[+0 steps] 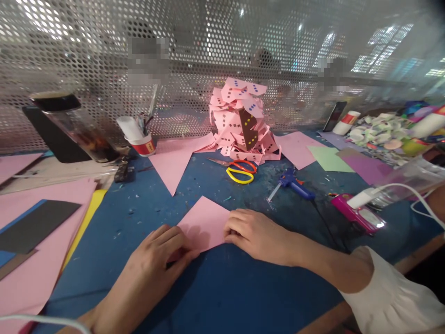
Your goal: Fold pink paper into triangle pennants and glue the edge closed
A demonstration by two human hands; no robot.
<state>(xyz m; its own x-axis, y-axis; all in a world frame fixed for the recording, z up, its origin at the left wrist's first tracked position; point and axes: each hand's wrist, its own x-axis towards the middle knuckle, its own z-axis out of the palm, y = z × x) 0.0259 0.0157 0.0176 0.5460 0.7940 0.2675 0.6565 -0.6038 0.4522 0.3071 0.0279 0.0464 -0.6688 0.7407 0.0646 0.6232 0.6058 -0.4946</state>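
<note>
A small sheet of pink paper [205,222] lies in front of me, one corner pointing away. At its left edge my left hand [158,255] is closed on the paper, thumb and fingers pinching near the front. My right hand [255,234] grips the right corner, its fingers curled together. Beyond the sheet are scissors [241,176] with one red and one yellow handle. A blue glue gun [294,182] rests to their right. Behind the scissors stands a pile of folded pink paper pieces [239,123] with printed dots, and one dark brown piece among them.
Pink sheets [41,199] with dark paper [40,225] on top cover the left side. A jar of dark liquid [83,130] and a paper cup [139,139] stand at the back left. On the right are a magenta device [359,213] with a white cable and green paper [330,159].
</note>
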